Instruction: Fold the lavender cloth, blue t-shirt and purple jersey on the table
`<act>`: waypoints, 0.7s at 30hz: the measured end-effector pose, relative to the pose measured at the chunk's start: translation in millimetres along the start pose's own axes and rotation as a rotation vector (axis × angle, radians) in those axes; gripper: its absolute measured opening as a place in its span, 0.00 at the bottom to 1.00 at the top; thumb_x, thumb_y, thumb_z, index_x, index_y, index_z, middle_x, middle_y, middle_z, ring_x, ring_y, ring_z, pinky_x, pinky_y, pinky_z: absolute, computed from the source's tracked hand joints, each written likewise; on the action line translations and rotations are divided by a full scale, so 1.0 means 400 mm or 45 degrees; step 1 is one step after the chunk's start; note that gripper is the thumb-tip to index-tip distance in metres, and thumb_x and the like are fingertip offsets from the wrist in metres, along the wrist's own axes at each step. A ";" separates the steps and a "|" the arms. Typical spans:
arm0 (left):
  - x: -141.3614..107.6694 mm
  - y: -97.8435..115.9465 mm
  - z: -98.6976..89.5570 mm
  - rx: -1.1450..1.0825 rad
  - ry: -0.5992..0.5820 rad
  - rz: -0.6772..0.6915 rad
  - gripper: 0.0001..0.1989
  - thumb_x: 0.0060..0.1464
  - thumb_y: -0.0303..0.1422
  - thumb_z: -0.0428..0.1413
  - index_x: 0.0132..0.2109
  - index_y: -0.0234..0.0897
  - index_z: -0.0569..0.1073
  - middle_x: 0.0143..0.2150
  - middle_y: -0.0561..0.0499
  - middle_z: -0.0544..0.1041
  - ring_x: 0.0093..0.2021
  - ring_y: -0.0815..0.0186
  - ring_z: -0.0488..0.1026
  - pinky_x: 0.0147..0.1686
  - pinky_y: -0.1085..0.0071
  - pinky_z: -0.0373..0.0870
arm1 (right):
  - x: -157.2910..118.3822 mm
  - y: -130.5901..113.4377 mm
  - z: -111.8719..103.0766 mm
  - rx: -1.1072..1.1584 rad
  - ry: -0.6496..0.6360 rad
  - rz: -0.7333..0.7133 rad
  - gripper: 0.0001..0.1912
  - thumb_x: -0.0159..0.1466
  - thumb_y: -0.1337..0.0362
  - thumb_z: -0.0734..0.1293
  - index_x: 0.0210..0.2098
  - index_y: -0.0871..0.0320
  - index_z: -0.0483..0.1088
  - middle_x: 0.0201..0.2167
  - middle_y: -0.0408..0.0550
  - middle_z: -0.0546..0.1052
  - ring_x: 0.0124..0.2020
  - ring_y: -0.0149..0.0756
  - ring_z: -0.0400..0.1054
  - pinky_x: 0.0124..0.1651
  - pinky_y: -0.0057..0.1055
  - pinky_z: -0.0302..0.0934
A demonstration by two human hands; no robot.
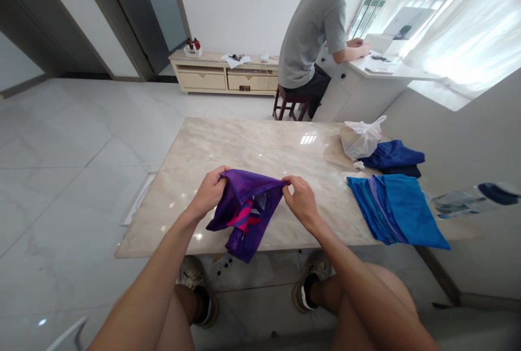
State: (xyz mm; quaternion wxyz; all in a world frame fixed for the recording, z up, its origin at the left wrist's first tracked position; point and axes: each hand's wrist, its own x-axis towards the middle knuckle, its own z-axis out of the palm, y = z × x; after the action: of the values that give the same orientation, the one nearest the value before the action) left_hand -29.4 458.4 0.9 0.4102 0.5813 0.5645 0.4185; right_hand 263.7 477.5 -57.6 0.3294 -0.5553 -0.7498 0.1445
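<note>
Between my two hands a purple cloth (260, 185) with a pink and red pattern is stretched by its upper edge. My left hand (211, 188) grips its left corner, the fingers partly hidden by the fabric. The right corner is pinched between thumb and fingers of my right hand (300, 196). The lower part of the cloth hangs in folds over the table's near edge. To the right of my right hand lies a stack of folded blue cloths (401, 207), with a lilac layer among them.
The marble-look table (260, 145) also carries a white plastic bag (361, 136), a dark blue cloth bundle (394, 154) and a clear water bottle (468, 199). Beyond it a person in grey (311, 31) sits on a stool at a white desk. A low cabinet (203, 81) lines the wall.
</note>
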 end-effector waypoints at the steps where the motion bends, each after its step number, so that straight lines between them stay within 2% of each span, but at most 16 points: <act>1: -0.006 0.005 -0.007 -0.069 0.014 -0.025 0.15 0.59 0.43 0.56 0.42 0.38 0.80 0.35 0.51 0.82 0.37 0.61 0.77 0.41 0.68 0.74 | 0.009 0.004 -0.011 0.080 0.089 0.046 0.09 0.70 0.67 0.63 0.45 0.54 0.75 0.42 0.54 0.84 0.48 0.49 0.78 0.59 0.46 0.70; 3: -0.015 0.013 -0.014 -0.217 0.012 -0.083 0.17 0.57 0.47 0.61 0.42 0.38 0.79 0.35 0.51 0.82 0.37 0.62 0.78 0.40 0.69 0.74 | 0.022 0.005 -0.024 0.268 0.245 0.113 0.07 0.70 0.62 0.65 0.45 0.53 0.74 0.40 0.52 0.84 0.45 0.47 0.78 0.56 0.45 0.71; 5: -0.018 0.019 -0.014 -0.348 0.028 -0.141 0.19 0.55 0.50 0.65 0.42 0.38 0.79 0.34 0.52 0.82 0.36 0.62 0.78 0.38 0.69 0.75 | 0.030 -0.002 -0.024 0.494 0.322 0.174 0.08 0.71 0.57 0.66 0.45 0.53 0.73 0.37 0.49 0.82 0.40 0.44 0.77 0.48 0.41 0.73; 7: -0.016 0.023 -0.015 -0.422 0.099 -0.141 0.22 0.53 0.51 0.68 0.41 0.37 0.79 0.34 0.52 0.82 0.36 0.61 0.79 0.37 0.70 0.75 | 0.037 -0.016 -0.012 0.723 0.285 0.245 0.12 0.73 0.50 0.67 0.46 0.52 0.72 0.33 0.44 0.79 0.31 0.38 0.71 0.35 0.35 0.68; 9: -0.010 0.025 -0.023 -0.476 0.196 -0.102 0.23 0.51 0.53 0.71 0.39 0.37 0.79 0.34 0.51 0.82 0.39 0.60 0.80 0.37 0.70 0.77 | 0.048 -0.030 0.003 0.883 0.220 0.286 0.16 0.73 0.46 0.67 0.47 0.51 0.71 0.34 0.42 0.77 0.25 0.33 0.63 0.27 0.31 0.59; 10: -0.007 0.025 -0.029 -0.510 0.240 -0.088 0.24 0.50 0.54 0.72 0.39 0.37 0.78 0.34 0.51 0.82 0.40 0.59 0.81 0.38 0.69 0.78 | 0.054 -0.035 0.007 0.922 0.204 0.282 0.17 0.72 0.44 0.68 0.47 0.51 0.71 0.35 0.43 0.77 0.25 0.32 0.62 0.27 0.30 0.58; 13: 0.000 0.019 -0.052 -0.597 0.351 -0.113 0.26 0.47 0.55 0.74 0.37 0.38 0.76 0.31 0.51 0.81 0.40 0.57 0.82 0.37 0.68 0.79 | 0.078 -0.037 -0.001 0.941 0.123 0.245 0.23 0.68 0.39 0.72 0.45 0.52 0.71 0.39 0.45 0.78 0.33 0.34 0.68 0.32 0.30 0.62; 15: 0.002 0.009 -0.065 -0.601 0.414 -0.156 0.26 0.46 0.55 0.74 0.35 0.39 0.75 0.29 0.52 0.80 0.38 0.57 0.82 0.35 0.68 0.79 | 0.089 -0.029 -0.024 0.945 -0.155 0.253 0.29 0.67 0.34 0.72 0.47 0.53 0.73 0.37 0.45 0.78 0.36 0.37 0.70 0.36 0.31 0.64; 17: 0.005 -0.006 -0.074 -0.572 0.441 -0.193 0.25 0.49 0.54 0.73 0.34 0.39 0.75 0.28 0.53 0.79 0.36 0.58 0.81 0.33 0.69 0.77 | 0.091 -0.015 -0.053 0.905 -0.610 0.242 0.33 0.64 0.30 0.72 0.46 0.55 0.76 0.34 0.45 0.78 0.36 0.38 0.70 0.37 0.31 0.64; 19: 0.012 -0.024 -0.084 -0.499 0.459 -0.202 0.23 0.53 0.52 0.71 0.33 0.39 0.75 0.27 0.53 0.78 0.34 0.61 0.80 0.31 0.72 0.75 | 0.086 0.001 -0.079 0.735 -1.121 0.222 0.35 0.58 0.28 0.77 0.38 0.57 0.78 0.31 0.44 0.77 0.34 0.38 0.69 0.36 0.32 0.62; 21: 0.024 -0.043 -0.099 -0.386 0.512 -0.192 0.20 0.56 0.51 0.68 0.32 0.39 0.75 0.27 0.54 0.77 0.33 0.64 0.77 0.29 0.75 0.71 | 0.077 0.018 -0.100 0.515 -1.479 0.222 0.35 0.53 0.31 0.81 0.28 0.57 0.76 0.26 0.43 0.75 0.31 0.37 0.67 0.33 0.32 0.60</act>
State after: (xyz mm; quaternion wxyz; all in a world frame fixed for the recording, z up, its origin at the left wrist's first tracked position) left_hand -72.0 468.5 -2.7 0.4022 0.3746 0.6073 0.5737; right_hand 290.0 502.6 -21.7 -0.0466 -0.3717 -0.7164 0.5886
